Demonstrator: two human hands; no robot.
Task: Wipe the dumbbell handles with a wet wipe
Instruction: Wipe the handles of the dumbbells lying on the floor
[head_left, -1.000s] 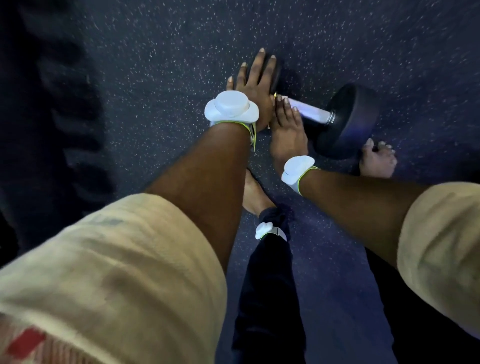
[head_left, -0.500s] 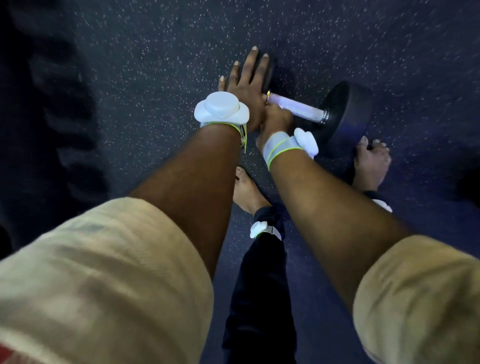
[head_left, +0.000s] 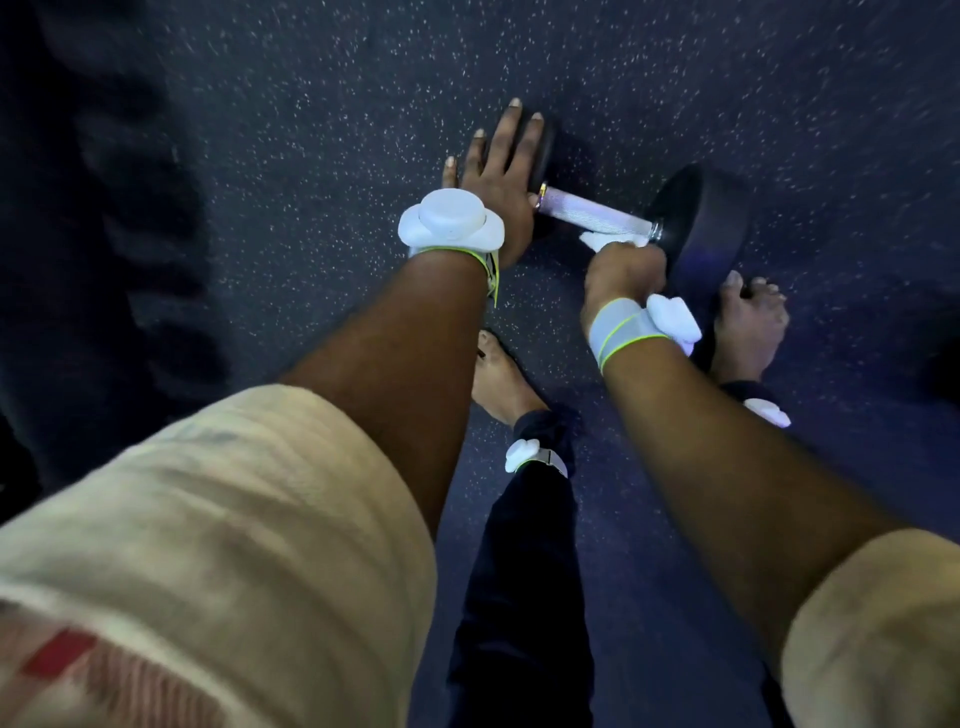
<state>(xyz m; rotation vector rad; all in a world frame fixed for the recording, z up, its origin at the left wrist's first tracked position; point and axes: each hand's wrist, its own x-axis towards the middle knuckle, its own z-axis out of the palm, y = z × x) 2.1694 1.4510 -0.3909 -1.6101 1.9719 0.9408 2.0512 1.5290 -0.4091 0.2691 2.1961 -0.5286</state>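
On the speckled floor (head_left: 311, 156): dumbbell (head_left: 696, 223), just ahead of bare feet. Left hand (head_left: 493, 176) flat on one head, fingers straight and spread, likely to stop it rolling. Right hand (head_left: 623, 270) presses the wet wipe (head_left: 608, 240) under the handle (head_left: 597, 210). Fingers mostly hidden but apparently curled tight on the wipe.

In the upper right, the right hand (head_left: 626, 270) presses a crumpled white wet wipe (head_left: 613, 240) against the black dumbbell's shiny metal handle (head_left: 592, 210) while the flat left hand (head_left: 493, 179) rests on its left end.

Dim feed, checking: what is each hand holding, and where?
Right hand grips the bunched wet wipe against the right end of the handle. Left hand holds nothing, lying flat on the left weight.
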